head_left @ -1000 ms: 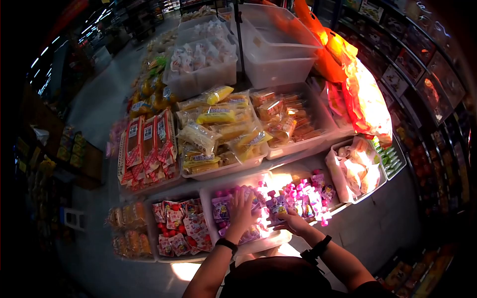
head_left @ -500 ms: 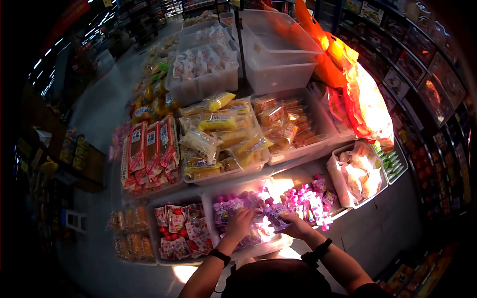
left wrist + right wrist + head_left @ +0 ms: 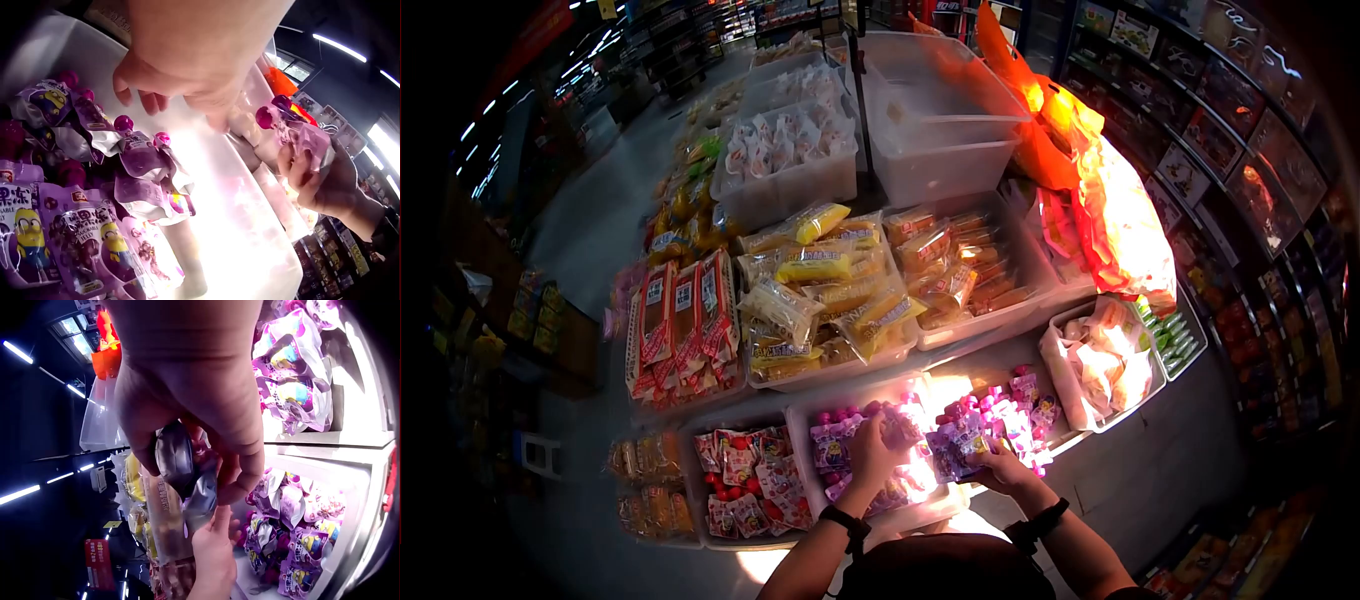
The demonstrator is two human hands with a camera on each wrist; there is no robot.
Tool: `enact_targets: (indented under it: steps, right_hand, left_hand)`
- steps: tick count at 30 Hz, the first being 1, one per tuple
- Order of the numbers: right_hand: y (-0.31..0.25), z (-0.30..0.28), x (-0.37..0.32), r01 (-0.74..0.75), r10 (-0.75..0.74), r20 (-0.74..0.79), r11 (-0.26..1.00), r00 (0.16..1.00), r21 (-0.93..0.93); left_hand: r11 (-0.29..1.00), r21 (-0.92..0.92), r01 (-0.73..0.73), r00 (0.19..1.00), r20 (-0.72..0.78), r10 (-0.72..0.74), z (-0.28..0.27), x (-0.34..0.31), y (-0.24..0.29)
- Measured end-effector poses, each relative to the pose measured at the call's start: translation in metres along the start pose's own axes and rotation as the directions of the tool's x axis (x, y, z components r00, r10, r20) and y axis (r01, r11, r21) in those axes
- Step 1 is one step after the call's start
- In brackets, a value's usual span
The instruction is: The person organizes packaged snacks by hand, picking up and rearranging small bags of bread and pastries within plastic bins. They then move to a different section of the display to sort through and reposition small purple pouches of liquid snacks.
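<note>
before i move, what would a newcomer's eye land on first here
Probably the glowing orange plastic, hanging at the right of the display. Next, the purple pouches in a front tub, where the left hand reaches. Yellow packs stand out in the middle.

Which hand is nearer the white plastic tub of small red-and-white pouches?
Left. The left hand is over the white tub beside the red-and-white pouches; the right hand is farther, at that tub's far side, holding purple pouches.
</note>
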State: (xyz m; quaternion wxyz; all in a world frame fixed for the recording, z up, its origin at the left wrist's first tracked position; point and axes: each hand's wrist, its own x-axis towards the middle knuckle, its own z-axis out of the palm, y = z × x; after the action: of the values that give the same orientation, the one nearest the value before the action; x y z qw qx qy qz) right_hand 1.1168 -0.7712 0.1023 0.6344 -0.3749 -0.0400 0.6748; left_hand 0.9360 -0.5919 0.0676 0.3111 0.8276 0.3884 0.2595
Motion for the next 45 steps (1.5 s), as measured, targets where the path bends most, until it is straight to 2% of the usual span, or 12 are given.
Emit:
enact_targets:
  steps: [4, 11, 18, 21, 22, 25, 26, 27, 30, 39, 41, 45]
  right_hand:
    - [-0.009, 0.013, -0.017, 0.096, -0.097, -0.114, 0.995, 0.989, -0.014]
    - [-0.008, -0.003, -0.01, 0.129, -0.124, -0.142, 0.991, 0.982, 0.031]
    - [-0.001, 0.002, 0.018, 0.134, -0.149, 0.026, 0.942, 0.988, 0.307]
    - [-0.018, 0.035, 0.011, -0.051, -0.013, 0.174, 0.931, 0.985, 0.361]
    - [-0.014, 0.033, 0.012, -0.023, -0.021, 0.141, 0.953, 0.99, 0.302]
    - [-0.005, 0.022, 0.016, 0.037, -0.045, 0.052, 0.987, 0.998, 0.157]
    - [-0.005, 0.018, 0.015, 0.038, -0.043, 0.027, 0.989, 0.999, 0.14]
    - [-0.004, 0.015, 0.014, 0.041, -0.042, 0.003, 0.992, 0.999, 0.122]
    - [-0.003, 0.011, 0.009, 0.064, -0.06, -0.033, 0.989, 0.998, 0.131]
    - [0.001, 0.016, -0.016, 0.081, -0.069, -0.168, 0.995, 0.983, 0.065]
    - [0.006, 0.012, -0.013, 0.067, -0.066, -0.212, 0.998, 0.975, 0.001]
    - [0.01, 0.011, -0.005, -0.007, 0.0, -0.186, 0.999, 0.983, -0.034]
  left_hand:
    - [0.913, -0.135, 0.385, 0.915, 0.185, -0.358, 0.046, 0.016, -0.022]
    - [0.55, -0.563, 0.617, 0.78, 0.341, -0.525, 0.084, 0.021, -0.012]
    - [0.285, -0.564, 0.775, 0.632, 0.694, -0.345, -0.017, -0.001, 0.062]
    - [0.247, -0.712, 0.657, 0.753, 0.609, -0.249, -0.016, -0.012, 0.057]
    - [0.303, -0.706, 0.64, 0.767, 0.604, -0.215, -0.011, -0.013, 0.047]
    - [0.774, -0.525, 0.353, 0.911, 0.383, -0.156, 0.01, -0.007, -0.009]
    - [0.873, -0.302, 0.384, 0.875, 0.42, -0.24, -0.006, 0.001, 0.005]
    - [0.97, -0.137, 0.199, 0.937, 0.317, -0.148, -0.005, 0.001, -0.001]
    - [0.884, 0.41, -0.225, 0.971, 0.171, 0.168, 0.019, -0.003, -0.037]
    - [0.914, 0.367, -0.175, 0.912, 0.41, 0.01, 0.025, 0.004, -0.037]
    - [0.909, 0.328, -0.258, 0.938, 0.311, 0.154, 0.02, 0.004, -0.039]
    - [0.981, 0.188, -0.041, 0.959, 0.281, -0.014, -0.001, 0.012, -0.031]
